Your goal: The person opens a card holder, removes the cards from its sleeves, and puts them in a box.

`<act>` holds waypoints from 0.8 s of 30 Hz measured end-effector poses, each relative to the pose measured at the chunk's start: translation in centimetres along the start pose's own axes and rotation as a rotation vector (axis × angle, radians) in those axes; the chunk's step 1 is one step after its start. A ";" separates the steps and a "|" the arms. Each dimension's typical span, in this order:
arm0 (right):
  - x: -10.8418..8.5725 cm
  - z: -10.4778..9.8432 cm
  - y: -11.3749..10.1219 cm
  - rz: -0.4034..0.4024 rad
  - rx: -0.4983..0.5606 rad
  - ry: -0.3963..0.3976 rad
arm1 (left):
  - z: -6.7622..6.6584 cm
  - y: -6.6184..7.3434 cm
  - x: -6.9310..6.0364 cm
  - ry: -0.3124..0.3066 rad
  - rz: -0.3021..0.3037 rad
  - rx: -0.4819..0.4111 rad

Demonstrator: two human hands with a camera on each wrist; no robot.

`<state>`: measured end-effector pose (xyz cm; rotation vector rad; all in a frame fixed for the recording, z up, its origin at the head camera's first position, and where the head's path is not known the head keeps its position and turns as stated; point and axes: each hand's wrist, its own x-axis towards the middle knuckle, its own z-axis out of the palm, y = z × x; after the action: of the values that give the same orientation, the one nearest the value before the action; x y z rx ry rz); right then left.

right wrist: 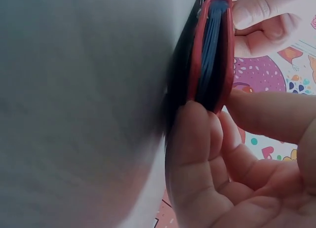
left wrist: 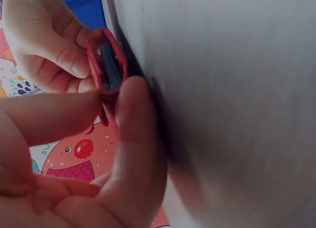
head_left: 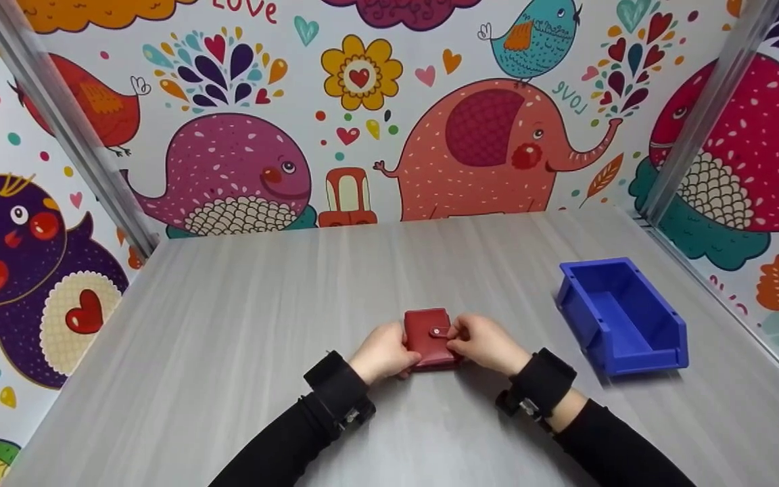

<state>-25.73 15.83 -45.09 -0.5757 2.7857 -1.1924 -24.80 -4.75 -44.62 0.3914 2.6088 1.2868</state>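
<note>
A red wallet-like case (head_left: 427,348) with a snap strap lies near the middle of the table, its strap side up. My left hand (head_left: 383,352) grips its left edge, thumb on top. At its right edge my right hand (head_left: 487,343) pinches the case by the strap's end. Edge-on in the left wrist view, the case (left wrist: 121,67) is held between thumb and finger of the left hand (left wrist: 89,159). Dark inner leaves show between the red covers of the case (right wrist: 197,65) in the right wrist view, beside the right hand (right wrist: 237,173).
A blue open bin (head_left: 633,362) stands on the table (head_left: 261,304) to the right of my right hand. Patterned panels (head_left: 356,135) with cartoon animals and metal posts (head_left: 85,149) border the table at the back and sides.
</note>
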 end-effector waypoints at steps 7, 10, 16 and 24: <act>0.1 0.2 -0.2 -0.002 -0.040 -0.016 | 0.0 0.0 0.0 -0.014 0.041 0.072; 0.1 0.2 -0.2 -0.007 -0.048 -0.024 | -0.1 0.0 0.0 -0.004 0.069 0.138; 0.1 0.3 -0.1 -0.016 -0.056 -0.035 | -0.3 0.1 0.0 0.010 0.092 0.240; 0.1 0.3 -0.4 -0.014 -0.108 -0.026 | 0.1 0.3 -0.1 0.038 0.097 0.264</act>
<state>-25.59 15.34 -45.00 -0.6148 2.8424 -1.0340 -24.60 -4.58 -44.42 0.5477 2.8324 0.9847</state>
